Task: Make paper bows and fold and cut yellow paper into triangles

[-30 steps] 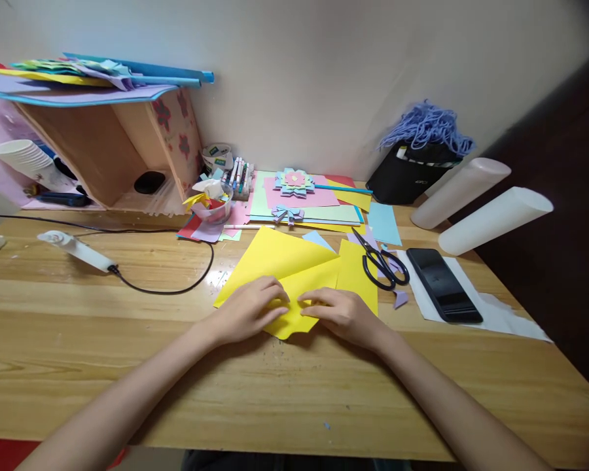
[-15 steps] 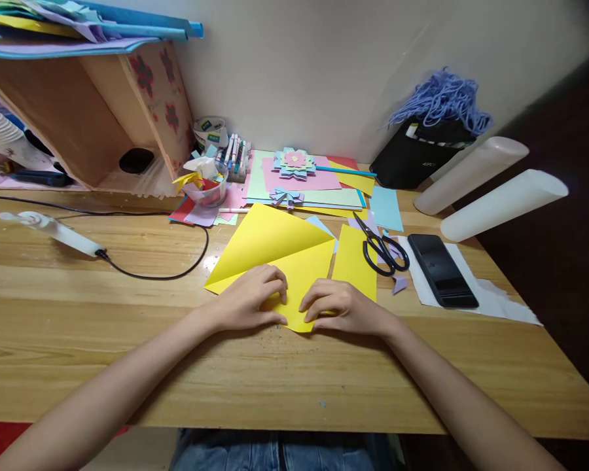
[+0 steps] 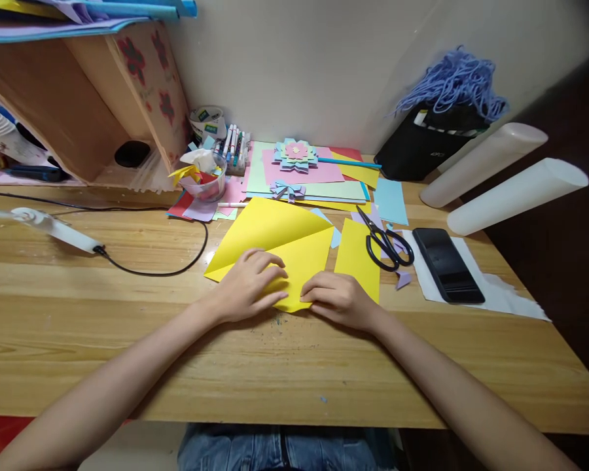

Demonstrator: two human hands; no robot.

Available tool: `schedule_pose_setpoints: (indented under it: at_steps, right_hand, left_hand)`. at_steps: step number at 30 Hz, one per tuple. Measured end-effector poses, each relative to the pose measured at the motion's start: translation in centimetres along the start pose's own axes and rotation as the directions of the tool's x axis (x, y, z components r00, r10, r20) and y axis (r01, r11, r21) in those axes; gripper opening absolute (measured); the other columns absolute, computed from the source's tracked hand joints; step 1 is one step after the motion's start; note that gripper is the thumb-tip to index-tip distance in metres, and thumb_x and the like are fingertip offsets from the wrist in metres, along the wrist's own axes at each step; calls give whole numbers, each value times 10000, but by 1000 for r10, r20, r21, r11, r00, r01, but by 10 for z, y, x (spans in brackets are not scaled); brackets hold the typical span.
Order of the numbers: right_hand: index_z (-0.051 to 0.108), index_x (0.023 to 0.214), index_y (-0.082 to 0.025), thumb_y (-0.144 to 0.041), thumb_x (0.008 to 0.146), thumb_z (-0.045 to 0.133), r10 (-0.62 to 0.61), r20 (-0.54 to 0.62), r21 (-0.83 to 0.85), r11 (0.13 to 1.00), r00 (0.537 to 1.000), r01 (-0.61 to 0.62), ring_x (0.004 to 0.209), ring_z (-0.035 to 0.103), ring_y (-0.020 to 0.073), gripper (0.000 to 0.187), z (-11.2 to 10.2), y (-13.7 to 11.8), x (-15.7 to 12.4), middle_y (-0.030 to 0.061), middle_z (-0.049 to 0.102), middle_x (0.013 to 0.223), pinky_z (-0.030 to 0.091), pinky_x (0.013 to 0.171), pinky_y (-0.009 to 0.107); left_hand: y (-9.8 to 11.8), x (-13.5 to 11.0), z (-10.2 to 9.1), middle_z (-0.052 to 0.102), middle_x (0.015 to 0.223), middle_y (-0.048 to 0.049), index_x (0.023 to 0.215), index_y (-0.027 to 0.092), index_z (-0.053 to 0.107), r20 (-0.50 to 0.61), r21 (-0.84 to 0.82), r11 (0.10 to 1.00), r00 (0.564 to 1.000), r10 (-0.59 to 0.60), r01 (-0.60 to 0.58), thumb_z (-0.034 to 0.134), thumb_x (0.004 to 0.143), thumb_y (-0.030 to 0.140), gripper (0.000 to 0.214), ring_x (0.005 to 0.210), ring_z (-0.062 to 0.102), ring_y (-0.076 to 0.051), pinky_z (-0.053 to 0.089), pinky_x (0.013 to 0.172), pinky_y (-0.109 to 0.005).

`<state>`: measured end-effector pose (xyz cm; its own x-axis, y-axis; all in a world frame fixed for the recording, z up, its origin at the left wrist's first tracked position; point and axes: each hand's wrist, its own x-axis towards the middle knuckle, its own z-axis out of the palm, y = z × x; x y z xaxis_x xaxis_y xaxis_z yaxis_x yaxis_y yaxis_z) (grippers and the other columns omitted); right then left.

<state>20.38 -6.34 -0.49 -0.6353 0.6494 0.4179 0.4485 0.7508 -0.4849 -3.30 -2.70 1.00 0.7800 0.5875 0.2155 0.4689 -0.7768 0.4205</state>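
Observation:
A yellow sheet of paper (image 3: 275, 232), folded over on a diagonal, lies on the wooden table (image 3: 127, 327). My left hand (image 3: 248, 284) presses flat on its near left part, fingers spread over the fold. My right hand (image 3: 338, 299) rests with its fingertips on the sheet's near corner. A second, smaller yellow strip (image 3: 356, 258) lies just right of the sheet, partly under my right hand.
Black scissors (image 3: 387, 245) and a dark phone (image 3: 446, 263) on white paper lie to the right. A stack of coloured paper with a paper flower (image 3: 295, 154) sits behind. A glue gun (image 3: 44, 224) with a black cord lies left. Two white cylinders (image 3: 515, 196) stand at the far right.
The view has tilted down and moved closer. Both hands shifted slightly along the sheet's near corner, still pressing the fold.

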Motion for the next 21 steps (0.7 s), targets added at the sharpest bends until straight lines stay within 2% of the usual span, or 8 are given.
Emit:
schedule_pose_setpoints:
  at_steps: [3, 5, 7, 14, 18, 21]
  right_hand:
    - [653, 829, -178, -238, 790, 632, 48, 150, 145, 987, 988, -70, 824, 603, 159, 75, -6, 2, 1, 65, 669, 889, 477, 706, 280]
    - [666, 833, -182, -291, 761, 674, 80, 192, 244, 961, 978, -127, 863, 595, 164, 130, -10, 3, 1, 68, 664, 915, 475, 761, 295]
    - [680, 816, -192, -296, 753, 685, 105, 218, 314, 934, 970, -172, 866, 590, 164, 122, -12, 4, 1, 64, 664, 915, 472, 781, 306]
    - [699, 723, -202, -266, 728, 707, 190, 308, 403, 862, 932, -309, 858, 576, 153, 65, -10, 4, 4, 40, 643, 899, 464, 785, 303]
    - [686, 706, -189, -249, 722, 711, 240, 327, 380, 852, 914, -360, 882, 564, 153, 67, -9, -1, 6, 38, 617, 914, 452, 808, 305]
    - [668, 722, -183, -234, 723, 710, 268, 315, 349, 859, 910, -374, 892, 550, 160, 66, -9, -5, 7, 37, 600, 901, 442, 822, 317]
  left_hand:
    - [-1, 0, 4, 440, 1346, -145, 1298, 169, 378, 130, -11, 999, 991, 38, -37, 447, 836, 523, 586, 1260, 377, -249, 124, 1100, -501]
    - [-3, 0, 6, 347, 1424, -156, 1384, 164, 243, 178, -29, 999, 984, 19, -14, 440, 818, 572, 726, 1330, 282, -253, 64, 1113, -503]
    - [-5, 0, 7, 304, 1453, -146, 1412, 174, 180, 208, -47, 999, 978, 12, -2, 436, 809, 592, 777, 1356, 233, -251, 42, 1117, -501]
    - [-4, 0, 5, 317, 1448, -138, 1393, 154, 244, 195, -61, 998, 981, 6, 6, 442, 820, 564, 732, 1350, 251, -245, 69, 1131, -476]
    - [8, -1, 7, 356, 1419, -145, 1351, 150, 312, 152, -69, 998, 988, 16, -5, 450, 847, 489, 623, 1327, 295, -234, 140, 1124, -464]
    - [17, -2, 12, 349, 1420, -148, 1353, 153, 294, 134, -89, 996, 991, 6, 6, 448, 857, 453, 599, 1335, 277, -227, 159, 1122, -461]
